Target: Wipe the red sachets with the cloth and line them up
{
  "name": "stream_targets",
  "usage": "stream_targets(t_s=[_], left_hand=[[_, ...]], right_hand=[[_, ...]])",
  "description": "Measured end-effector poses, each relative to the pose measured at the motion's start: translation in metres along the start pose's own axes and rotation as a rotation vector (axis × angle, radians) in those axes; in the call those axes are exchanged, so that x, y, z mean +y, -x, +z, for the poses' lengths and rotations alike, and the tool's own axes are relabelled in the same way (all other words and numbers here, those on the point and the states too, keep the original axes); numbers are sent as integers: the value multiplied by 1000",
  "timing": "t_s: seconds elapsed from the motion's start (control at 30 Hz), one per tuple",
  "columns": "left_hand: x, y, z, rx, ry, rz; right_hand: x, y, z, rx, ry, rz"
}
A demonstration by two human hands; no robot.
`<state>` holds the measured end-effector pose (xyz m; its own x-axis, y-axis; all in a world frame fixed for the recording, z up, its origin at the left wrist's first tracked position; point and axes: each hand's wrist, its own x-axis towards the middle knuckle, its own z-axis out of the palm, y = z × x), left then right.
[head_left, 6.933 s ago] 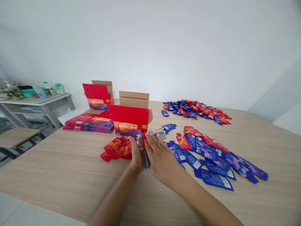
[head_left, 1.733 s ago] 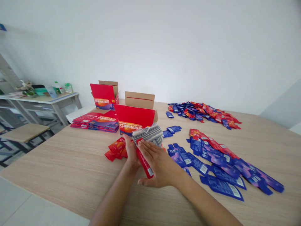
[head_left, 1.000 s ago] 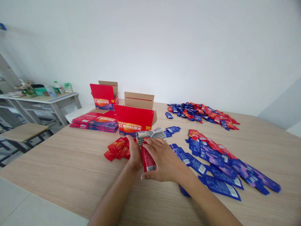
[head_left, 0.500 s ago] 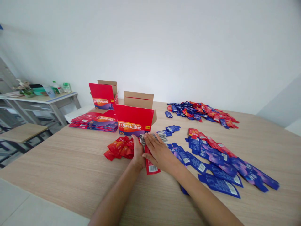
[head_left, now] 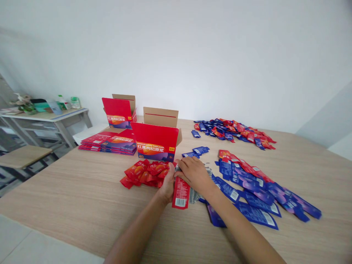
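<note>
My left hand [head_left: 167,186] is closed against the left end of a packed row of sachets, its thumb raised. My right hand [head_left: 194,175] bends over the top of the row, thumb and fingers at the left end beside my left hand. A red sachet [head_left: 180,193] with a white barcode faces me below the fingers. Silvery sachet edges [head_left: 194,196] show under the right palm, but most of the row is hidden. Left of my hands lies a pile of red sachets [head_left: 145,172], in front of an open red carton [head_left: 155,141].
A second open carton [head_left: 118,112] stands behind a stack of flattened cartons [head_left: 110,141]. Blue sachets [head_left: 255,212] spread on the right, with a mixed red and blue heap [head_left: 233,130] near the wall. A side desk [head_left: 46,114] and a stool [head_left: 24,156] are at left.
My right hand has gone from lying flat across the row to bent fingers at its left end. Both hands have shifted slightly right. More of the red sachet and the silvery edges shows.
</note>
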<state>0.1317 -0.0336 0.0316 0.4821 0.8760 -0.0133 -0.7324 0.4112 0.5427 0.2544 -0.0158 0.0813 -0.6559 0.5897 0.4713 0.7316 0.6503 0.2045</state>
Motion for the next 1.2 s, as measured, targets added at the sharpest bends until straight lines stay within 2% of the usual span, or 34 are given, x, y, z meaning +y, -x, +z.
stream_targets(t_s=[0.13, 0.27, 0.33, 0.43, 0.53, 0.63, 0.8, 0.9, 1.1, 1.2], left_hand=[[-5, 5, -3, -24, -103, 9], [-9, 7, -6, 23, -199, -168], [-11, 5, -6, 73, -234, -183], [-15, 1, -3, 112, -221, -85], [-16, -1, 1, 161, -220, 8], [-13, -2, 6, 202, -225, 63], [-3, -2, 14, 258, -198, 176], [-1, -3, 14, 320, -236, 208], [-6, -2, 12, 246, -314, 253], [-12, -2, 12, 199, -325, 275]], right_hand=[[12, 3, -3, -52, -47, 19], [23, 4, -5, -130, -196, 62], [26, 4, -7, -132, -244, 99], [27, 2, -13, -101, -242, 136], [25, 1, -20, -9, -171, 176], [22, 2, -25, 75, -207, 216], [16, 2, -26, -12, -386, 326], [12, 0, -23, 39, -445, 423], [6, -1, -19, 188, -522, 506], [6, 1, -15, 279, -453, 515]])
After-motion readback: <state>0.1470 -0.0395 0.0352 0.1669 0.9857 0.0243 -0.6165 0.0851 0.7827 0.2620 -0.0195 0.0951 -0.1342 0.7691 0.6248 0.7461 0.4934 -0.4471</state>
